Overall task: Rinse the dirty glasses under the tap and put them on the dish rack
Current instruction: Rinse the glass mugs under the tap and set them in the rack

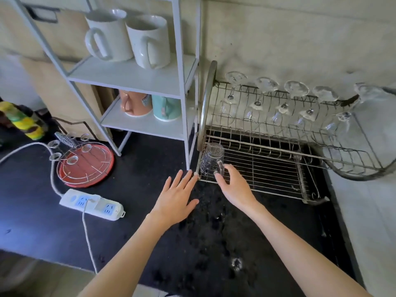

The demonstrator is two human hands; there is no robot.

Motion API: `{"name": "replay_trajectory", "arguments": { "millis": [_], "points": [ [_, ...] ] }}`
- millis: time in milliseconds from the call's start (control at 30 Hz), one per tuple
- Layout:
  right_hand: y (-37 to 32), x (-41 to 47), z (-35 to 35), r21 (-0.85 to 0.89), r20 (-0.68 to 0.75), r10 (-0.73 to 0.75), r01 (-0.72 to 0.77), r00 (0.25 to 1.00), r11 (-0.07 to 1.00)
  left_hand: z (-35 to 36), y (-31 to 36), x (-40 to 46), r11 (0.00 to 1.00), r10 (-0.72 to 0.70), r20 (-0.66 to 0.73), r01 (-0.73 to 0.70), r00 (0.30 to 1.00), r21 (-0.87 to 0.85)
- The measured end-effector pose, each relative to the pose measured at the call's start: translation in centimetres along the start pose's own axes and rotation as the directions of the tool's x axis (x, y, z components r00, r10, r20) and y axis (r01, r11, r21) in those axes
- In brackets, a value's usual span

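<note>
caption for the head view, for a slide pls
Right hand sets an upturned glass mug on the dish rack; left hand hovers open over the counter.

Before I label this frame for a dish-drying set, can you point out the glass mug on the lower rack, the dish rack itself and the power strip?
glass mug [211, 160], head view, on its ribbed side wall.
dish rack [276, 166], head view, on the bare lower grid.
power strip [92, 204], head view, on its white top face.
</note>
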State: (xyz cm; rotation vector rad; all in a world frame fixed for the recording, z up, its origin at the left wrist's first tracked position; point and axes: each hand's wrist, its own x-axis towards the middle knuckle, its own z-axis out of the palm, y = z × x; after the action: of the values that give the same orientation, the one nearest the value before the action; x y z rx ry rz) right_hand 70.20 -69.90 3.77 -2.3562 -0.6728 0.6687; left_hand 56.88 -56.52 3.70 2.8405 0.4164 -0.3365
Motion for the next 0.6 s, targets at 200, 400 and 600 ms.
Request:
{"name": "replay_trajectory", "arguments": {
  "millis": [200,400,600],
  "points": [
    [-4.2,-6.4,1.8,-0.32,0.095,-0.364,0.375,0.926,0.87,0.9,-1.7,-9.7,0.99,-0.132,-0.291,0.112,0.948,-0.083],
    [-10.6,-12.9,8.8,-0.336,0.308,-0.558,0.637,0.77,0.694,2.7,-6.4,-21.7,0.916,-0.402,-0.329,0.382,0.854,-0.127],
    [-17.7,-19.7,19.5,-0.248,0.441,-0.675,0.803,0.592,0.543,6.6,-12.1,-37.4,0.798,-0.598,-0.331,0.579,0.73,-0.167]
  ]
}}
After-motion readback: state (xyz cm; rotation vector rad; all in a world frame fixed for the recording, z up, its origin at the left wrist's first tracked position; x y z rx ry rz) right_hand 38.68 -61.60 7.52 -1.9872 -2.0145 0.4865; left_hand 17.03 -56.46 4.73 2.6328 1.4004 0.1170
